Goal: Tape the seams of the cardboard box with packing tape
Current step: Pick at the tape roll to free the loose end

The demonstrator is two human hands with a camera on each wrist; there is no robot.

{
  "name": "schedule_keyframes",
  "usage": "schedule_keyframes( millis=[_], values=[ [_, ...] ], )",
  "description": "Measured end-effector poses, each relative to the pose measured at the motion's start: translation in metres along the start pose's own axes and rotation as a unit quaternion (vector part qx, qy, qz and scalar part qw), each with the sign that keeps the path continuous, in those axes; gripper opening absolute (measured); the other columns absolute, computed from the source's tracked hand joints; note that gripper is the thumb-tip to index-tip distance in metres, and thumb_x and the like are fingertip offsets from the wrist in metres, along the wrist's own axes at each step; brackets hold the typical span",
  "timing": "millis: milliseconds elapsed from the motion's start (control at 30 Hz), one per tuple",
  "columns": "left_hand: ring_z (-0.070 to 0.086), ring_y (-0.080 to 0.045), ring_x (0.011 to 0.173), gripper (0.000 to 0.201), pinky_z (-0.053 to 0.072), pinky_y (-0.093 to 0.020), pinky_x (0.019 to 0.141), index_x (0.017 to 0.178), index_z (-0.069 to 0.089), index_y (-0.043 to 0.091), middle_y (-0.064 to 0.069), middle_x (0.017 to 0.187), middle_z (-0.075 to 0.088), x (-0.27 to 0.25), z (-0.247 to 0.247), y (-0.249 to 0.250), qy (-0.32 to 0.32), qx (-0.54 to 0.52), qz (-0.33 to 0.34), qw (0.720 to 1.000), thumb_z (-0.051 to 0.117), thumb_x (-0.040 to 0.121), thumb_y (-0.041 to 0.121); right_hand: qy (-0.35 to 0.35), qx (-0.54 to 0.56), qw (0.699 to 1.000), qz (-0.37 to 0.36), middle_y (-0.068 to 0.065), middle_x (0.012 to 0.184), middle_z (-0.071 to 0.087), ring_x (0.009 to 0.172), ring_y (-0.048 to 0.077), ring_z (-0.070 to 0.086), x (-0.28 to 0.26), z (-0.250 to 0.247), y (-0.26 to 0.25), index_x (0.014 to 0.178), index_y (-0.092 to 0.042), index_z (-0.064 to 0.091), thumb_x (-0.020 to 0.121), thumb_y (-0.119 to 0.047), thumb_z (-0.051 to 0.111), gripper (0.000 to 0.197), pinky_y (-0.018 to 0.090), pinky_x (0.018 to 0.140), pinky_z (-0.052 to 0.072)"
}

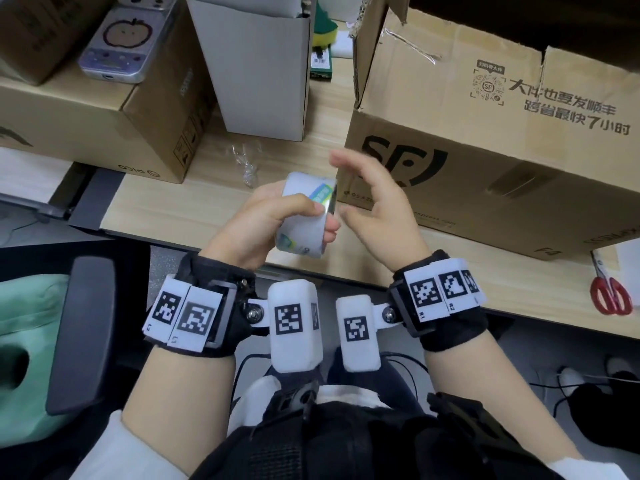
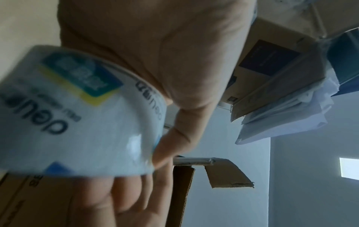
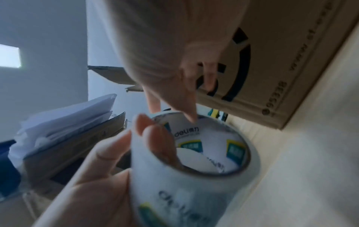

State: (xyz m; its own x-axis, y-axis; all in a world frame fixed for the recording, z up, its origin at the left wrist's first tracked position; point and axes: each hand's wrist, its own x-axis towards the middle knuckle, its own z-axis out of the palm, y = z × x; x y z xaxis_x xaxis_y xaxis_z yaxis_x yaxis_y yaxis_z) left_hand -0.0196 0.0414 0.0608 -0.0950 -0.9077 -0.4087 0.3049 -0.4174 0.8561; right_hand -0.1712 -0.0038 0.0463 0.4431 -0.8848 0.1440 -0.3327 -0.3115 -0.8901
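Note:
A roll of clear packing tape (image 1: 304,216) with a white printed core is gripped in my left hand (image 1: 263,223) above the desk's front edge. My fingers wrap its outer face and my thumb lies across it. The left wrist view shows the roll (image 2: 77,115) blurred under my palm (image 2: 155,46). My right hand (image 1: 374,202) hovers just right of the roll with fingers spread and loosely bent, holding nothing. In the right wrist view its thumb tip (image 3: 191,116) sits at the rim of the roll (image 3: 194,169). The brown cardboard box (image 1: 485,150) stands behind it, top flaps up.
Red-handled scissors (image 1: 611,296) lie on the desk (image 1: 194,202) at the right edge. A second cardboard box (image 1: 104,116) and a tall white box (image 1: 263,71) stand at the back left. Crumpled clear film (image 1: 246,161) lies between them. A chair armrest (image 1: 79,334) is at lower left.

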Motion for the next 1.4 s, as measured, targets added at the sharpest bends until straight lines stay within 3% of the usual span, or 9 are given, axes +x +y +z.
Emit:
schedule_keyframes(
  millis=[100, 200, 300, 433, 567, 733, 1067, 1233, 1400],
  values=[
    [0.067, -0.022, 0.062, 0.021, 0.054, -0.028, 0.061, 0.088, 0.065, 0.000, -0.013, 0.071, 0.071, -0.003, -0.002, 0.005, -0.073, 0.081, -0.015, 0.994, 0.066, 0.068, 0.006, -0.086, -0.059, 0.994, -0.034, -0.014, 0.121, 0.051, 0.113, 0.001, 0.047, 0.004, 0.000, -0.003, 0.129, -0.032, 0.047, 0.061, 0.007, 0.067, 0.081, 0.018, 0.097, 0.039],
    [0.065, -0.012, 0.060, 0.017, 0.052, -0.020, 0.057, 0.071, 0.074, 0.012, -0.004, 0.066, 0.072, -0.004, -0.007, 0.009, -0.085, 0.171, 0.000, 0.982, 0.078, 0.054, 0.012, -0.122, -0.073, 0.987, -0.070, -0.021, 0.109, 0.054, 0.103, 0.004, 0.052, 0.006, 0.005, -0.005, 0.129, -0.028, 0.051, 0.072, -0.008, 0.068, 0.063, 0.025, 0.087, 0.044],
    [0.065, -0.010, 0.067, 0.031, 0.051, -0.019, 0.066, 0.074, 0.073, 0.014, 0.000, 0.070, 0.072, -0.002, -0.015, 0.009, -0.033, 0.166, 0.044, 0.985, 0.078, 0.047, 0.029, -0.052, -0.056, 0.997, -0.032, -0.023, 0.087, 0.047, 0.091, 0.013, 0.050, 0.004, 0.006, -0.002, 0.116, -0.024, 0.061, 0.073, -0.009, 0.066, 0.046, 0.029, 0.076, 0.042],
    [0.061, -0.010, 0.074, 0.033, 0.047, -0.022, 0.073, 0.082, 0.068, 0.016, 0.002, 0.076, 0.068, 0.001, -0.009, 0.001, -0.013, 0.143, 0.067, 0.987, 0.071, 0.052, 0.030, 0.022, -0.037, 0.999, -0.001, -0.006, 0.088, 0.052, 0.088, 0.022, 0.052, 0.000, 0.006, -0.004, 0.103, -0.018, 0.064, 0.065, -0.008, 0.067, 0.039, 0.033, 0.072, 0.045],
    [0.051, -0.011, 0.065, 0.043, 0.043, -0.021, 0.061, 0.091, 0.059, 0.002, -0.008, 0.078, 0.054, 0.003, 0.006, -0.002, -0.009, 0.111, 0.060, 0.992, 0.060, 0.052, 0.021, 0.052, -0.030, 0.998, 0.011, 0.005, 0.091, 0.055, 0.087, 0.023, 0.054, -0.001, 0.002, -0.006, 0.097, -0.016, 0.065, 0.061, -0.006, 0.065, 0.037, 0.034, 0.070, 0.046],
    [0.050, -0.006, 0.056, 0.022, 0.044, -0.018, 0.053, 0.075, 0.057, 0.013, 0.007, 0.061, 0.055, 0.004, 0.015, -0.001, 0.010, 0.099, 0.055, 0.993, 0.045, 0.057, 0.008, 0.060, -0.035, 0.998, 0.008, 0.004, 0.090, 0.054, 0.088, 0.025, 0.054, -0.001, 0.001, -0.005, 0.097, -0.014, 0.064, 0.061, 0.004, 0.068, 0.040, 0.040, 0.072, 0.049],
    [0.050, -0.020, 0.074, 0.043, 0.041, -0.030, 0.064, 0.085, 0.064, 0.015, -0.006, 0.076, 0.061, 0.004, 0.011, -0.006, 0.018, 0.108, 0.129, 0.986, 0.040, 0.055, -0.005, 0.039, -0.006, 0.999, 0.004, -0.010, 0.087, 0.050, 0.088, 0.019, 0.053, 0.002, -0.007, -0.015, 0.091, -0.025, 0.058, 0.056, -0.005, 0.063, 0.041, 0.025, 0.071, 0.044],
    [0.061, -0.012, 0.076, 0.019, 0.050, -0.027, 0.070, 0.090, 0.066, 0.016, 0.004, 0.079, 0.068, -0.002, 0.011, 0.004, -0.027, 0.090, 0.100, 0.990, 0.054, 0.074, 0.019, 0.049, 0.003, 0.999, -0.006, -0.014, 0.086, 0.048, 0.087, 0.017, 0.052, 0.001, -0.007, -0.014, 0.091, -0.025, 0.059, 0.061, -0.004, 0.065, 0.038, 0.023, 0.072, 0.044],
    [0.063, -0.016, 0.080, 0.025, 0.051, -0.034, 0.077, 0.102, 0.063, 0.013, -0.002, 0.088, 0.069, 0.000, 0.008, 0.001, -0.041, 0.103, 0.099, 0.989, 0.058, 0.077, 0.018, 0.043, 0.009, 0.999, 0.009, -0.010, 0.087, 0.051, 0.087, 0.017, 0.054, -0.001, -0.010, -0.013, 0.092, -0.027, 0.059, 0.063, -0.010, 0.068, 0.035, 0.023, 0.072, 0.046]
  ],
)
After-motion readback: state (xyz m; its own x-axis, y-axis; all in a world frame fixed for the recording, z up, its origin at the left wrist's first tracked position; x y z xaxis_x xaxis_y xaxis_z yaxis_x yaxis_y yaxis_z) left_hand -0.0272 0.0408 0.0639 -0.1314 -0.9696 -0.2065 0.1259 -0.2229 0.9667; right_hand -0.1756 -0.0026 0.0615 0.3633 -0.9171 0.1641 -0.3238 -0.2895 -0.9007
